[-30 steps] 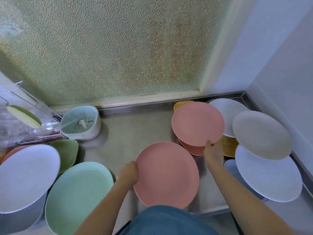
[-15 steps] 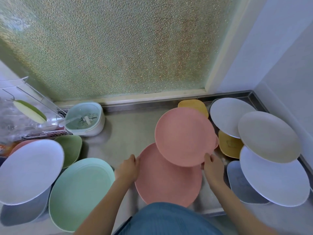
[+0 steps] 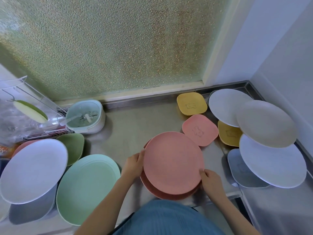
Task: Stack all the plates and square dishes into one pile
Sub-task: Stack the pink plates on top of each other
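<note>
upper pink plate (image 3: 172, 162) | carried from right dishes | now over lower pink plate (image 3: 169, 194)

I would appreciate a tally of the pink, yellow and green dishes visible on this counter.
Pink: 4 (top round plate, round plate beneath, pink square dish, half-hidden dish)
Yellow: 2 (back square dish, right square dish)
Green: 2 (mint round plate, olive square dish)
Total: 8

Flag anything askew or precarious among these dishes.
The top pink plate sits offset on the pink plate below. At right, the beige plate and white plate lean tilted across square dishes.
</note>
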`<act>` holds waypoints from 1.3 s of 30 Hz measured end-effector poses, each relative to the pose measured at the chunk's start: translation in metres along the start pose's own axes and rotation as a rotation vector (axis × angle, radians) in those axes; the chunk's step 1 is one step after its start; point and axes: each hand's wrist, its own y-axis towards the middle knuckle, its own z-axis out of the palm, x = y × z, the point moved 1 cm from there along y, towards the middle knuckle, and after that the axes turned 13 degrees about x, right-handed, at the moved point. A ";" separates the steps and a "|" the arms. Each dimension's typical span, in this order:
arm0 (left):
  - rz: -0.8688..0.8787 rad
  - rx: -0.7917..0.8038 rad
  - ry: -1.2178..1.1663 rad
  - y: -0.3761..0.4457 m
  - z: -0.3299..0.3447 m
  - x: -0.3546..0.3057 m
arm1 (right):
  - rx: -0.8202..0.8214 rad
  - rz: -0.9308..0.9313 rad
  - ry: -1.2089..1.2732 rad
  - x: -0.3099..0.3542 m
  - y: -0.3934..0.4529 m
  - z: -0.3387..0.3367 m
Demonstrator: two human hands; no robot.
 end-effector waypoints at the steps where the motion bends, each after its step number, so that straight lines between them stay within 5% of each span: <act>1: 0.012 0.021 0.030 0.000 0.000 0.001 | 0.002 0.013 -0.042 0.002 0.000 0.001; 7: -0.023 -0.009 0.514 -0.003 0.001 0.007 | 0.008 0.078 -0.285 0.008 -0.002 0.000; 19: -0.061 0.018 0.770 -0.002 0.004 0.008 | -0.126 0.119 -0.526 0.014 -0.004 0.008; 39: -0.054 0.201 0.249 0.004 -0.012 0.016 | -0.048 0.122 -0.332 0.012 -0.009 0.006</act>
